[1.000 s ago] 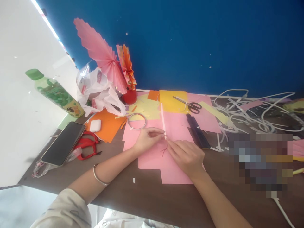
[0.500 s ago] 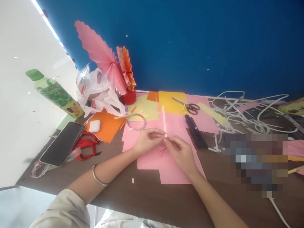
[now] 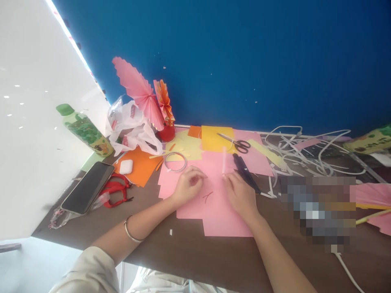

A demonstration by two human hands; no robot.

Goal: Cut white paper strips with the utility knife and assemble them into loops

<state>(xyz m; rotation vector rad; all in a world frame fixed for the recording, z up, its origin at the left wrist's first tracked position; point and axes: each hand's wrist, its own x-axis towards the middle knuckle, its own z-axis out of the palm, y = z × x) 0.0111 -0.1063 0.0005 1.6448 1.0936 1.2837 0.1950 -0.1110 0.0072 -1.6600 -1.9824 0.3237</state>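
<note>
Now: right hand pinching lower end of thin pale paper strip, upright over pink sheet. Left hand loosely curled on same sheet, left of strip; contents cannot tell. Strip judged light, floppy, easily creased; best held near base between fingertips. Black pen-like tool just right of strip; wire ring beyond left hand.
</note>
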